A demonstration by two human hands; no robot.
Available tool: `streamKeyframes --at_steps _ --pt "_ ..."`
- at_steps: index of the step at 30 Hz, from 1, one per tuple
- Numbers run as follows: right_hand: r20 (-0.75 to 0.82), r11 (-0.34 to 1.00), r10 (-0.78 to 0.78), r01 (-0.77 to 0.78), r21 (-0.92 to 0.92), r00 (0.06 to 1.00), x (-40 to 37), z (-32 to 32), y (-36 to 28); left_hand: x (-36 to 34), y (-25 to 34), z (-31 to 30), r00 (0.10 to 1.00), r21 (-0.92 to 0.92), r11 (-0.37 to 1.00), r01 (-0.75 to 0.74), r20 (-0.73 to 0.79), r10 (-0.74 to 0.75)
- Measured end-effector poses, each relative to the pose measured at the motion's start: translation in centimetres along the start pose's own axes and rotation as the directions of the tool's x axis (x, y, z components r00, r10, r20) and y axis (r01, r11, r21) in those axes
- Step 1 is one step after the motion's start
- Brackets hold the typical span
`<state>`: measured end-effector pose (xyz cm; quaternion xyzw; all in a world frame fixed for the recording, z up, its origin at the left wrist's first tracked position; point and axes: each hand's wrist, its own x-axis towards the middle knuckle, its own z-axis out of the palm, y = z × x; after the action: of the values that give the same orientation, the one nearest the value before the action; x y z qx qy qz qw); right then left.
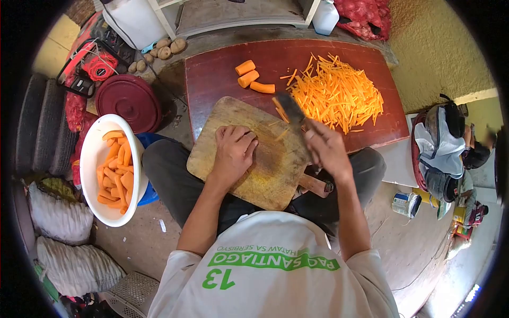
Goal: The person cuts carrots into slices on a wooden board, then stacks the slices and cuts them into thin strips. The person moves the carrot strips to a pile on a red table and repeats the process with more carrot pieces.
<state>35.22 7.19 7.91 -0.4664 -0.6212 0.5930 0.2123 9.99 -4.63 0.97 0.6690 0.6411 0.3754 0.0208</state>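
Across my knees lies a worn wooden cutting board (268, 191), stained orange in the middle. My left hand (231, 153) rests on its left part with the fingers curled in, and no carrot shows in them. My right hand (324, 146) grips a broad dark knife (290, 108) over the board's far right edge. A few carrot strips (280, 110) lie along the blade, and stray bits are on the board. Just beyond the knife, a large heap of carrot strips (339, 98) covers the right of the red table. Short peeled carrot pieces (247, 78) sit left of the heap.
The red table (212, 69) stands right in front of me. To my left is a white tub (91, 164) of peeled carrots (116, 169), near a maroon lid (127, 103). Potatoes (164, 52) lie on the floor behind. At right are a paint can (406, 204) and bags (442, 143).
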Motion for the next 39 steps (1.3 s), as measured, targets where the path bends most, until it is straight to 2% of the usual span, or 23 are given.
streamKeyframes --at_steps 3,6,7,8,10,13,18,20,21,22,24,25,28,31,34,37,39 --pt "-0.112 0.995 -0.098 0.098 -0.006 0.989 1.6 -2.3 0.5 -0.1 0.1 0.1 1.000 0.000 1.000 0.002 0.000 -0.002" --pt "-0.107 0.993 -0.115 0.113 -0.020 0.988 0.1 -2.5 -0.1 -0.1 0.1 0.0 1.000 -0.025 1.000 0.015 0.000 -0.015" --pt "-0.061 0.980 -0.190 0.185 -0.070 0.980 -0.3 -1.9 0.1 0.0 0.2 0.1 1.000 -0.039 0.999 0.017 0.003 -0.017" --pt "-0.054 0.995 -0.093 0.092 -0.034 0.994 -1.6 -1.2 0.2 0.2 0.3 0.0 1.000 -0.034 0.999 0.026 0.015 -0.026" --pt "0.111 0.994 -0.009 -0.003 0.110 0.994 -3.4 0.3 -0.9 0.3 0.5 -1.0 0.998 -0.020 0.999 0.046 0.042 -0.045" --pt "0.244 0.976 0.044 -0.094 0.197 0.969 -3.1 0.2 1.2 0.1 0.7 -2.9 0.999 0.033 0.999 0.025 0.042 -0.026" --pt "0.090 0.979 -0.009 -0.009 0.205 0.996 1.6 -3.9 2.8 -1.5 0.4 -6.1 0.992 0.093 0.990 0.105 0.058 -0.111" --pt "-0.002 0.984 -0.102 0.101 0.150 0.995 2.6 -4.9 2.4 -2.2 0.0 -6.7 0.986 0.097 0.984 0.150 0.060 -0.156" --pt "-0.009 0.992 -0.122 0.122 0.033 0.993 2.6 -5.3 1.8 -2.4 -0.3 -6.7 0.983 0.088 0.982 0.169 0.054 -0.174" --pt "-0.045 0.958 -0.273 0.267 -0.109 0.961 2.5 -5.0 1.7 -2.6 -0.4 -6.7 0.981 0.077 0.980 0.186 0.048 -0.190" --pt "-0.053 0.773 -0.559 0.497 -0.393 0.827 1.3 -3.5 1.7 -2.5 -0.1 -6.5 0.985 0.055 0.985 0.161 0.060 -0.165" --pt "0.021 0.808 -0.465 0.434 -0.397 0.885 0.0 -3.3 0.3 -2.3 0.2 -6.4 0.986 0.043 0.988 0.150 0.067 -0.153" --pt "0.129 0.593 -0.561 0.505 -0.627 0.818 -2.1 -2.0 0.6 0.1 1.7 -5.4 0.986 -0.060 0.987 0.150 0.075 -0.146" --pt "0.220 0.474 -0.571 0.537 -0.698 0.791 -3.3 -1.4 0.7 4.3 2.8 -3.5 0.995 -0.192 0.976 0.100 0.031 -0.096" --pt "0.293 0.341 -0.616 0.582 -0.738 0.732 -4.1 -1.5 0.5 9.1 3.0 0.1 0.995 -0.263 0.964 -0.034 0.086 0.058" --pt "0.326 0.227 -0.612 0.556 -0.800 0.720 -4.8 -2.4 0.4 12.9 4.6 2.9 0.943 -0.081 0.986 -0.146 0.289 0.164" --pt "0.322 0.183 -0.606 0.521 -0.834 0.728 -5.0 -3.1 0.8 15.0 4.7 5.3 0.922 -0.021 0.977 -0.214 0.327 0.209"
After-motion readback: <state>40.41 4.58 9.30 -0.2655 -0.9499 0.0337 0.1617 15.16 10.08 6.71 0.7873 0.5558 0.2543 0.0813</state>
